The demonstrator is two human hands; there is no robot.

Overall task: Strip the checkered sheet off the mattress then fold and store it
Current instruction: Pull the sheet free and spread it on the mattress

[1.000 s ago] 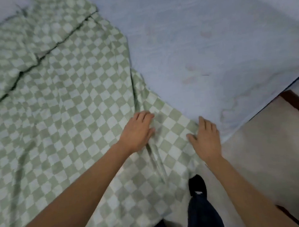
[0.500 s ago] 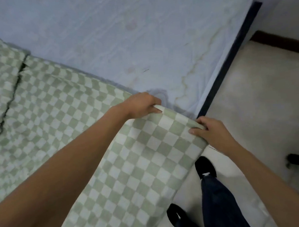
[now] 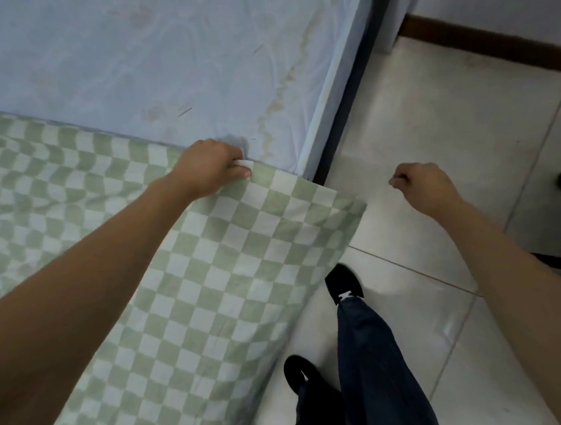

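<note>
You get a soft, even, fairly bright picture with a cool cast and no hard glare. The only sheen is a pale patch on the floor tiles [image 3: 448, 327], and the clearest shadow is a faint grey smudge on the mattress [image 3: 157, 63] just beyond your left hand [image 3: 206, 169]. The checkered sheet [image 3: 242, 262] reads fairly crisp near the middle, but at the far left its checks smear and warp with blur. The wide lens swells your forearms [image 3: 83, 285] toward the lower corners, where they go soft.
</note>
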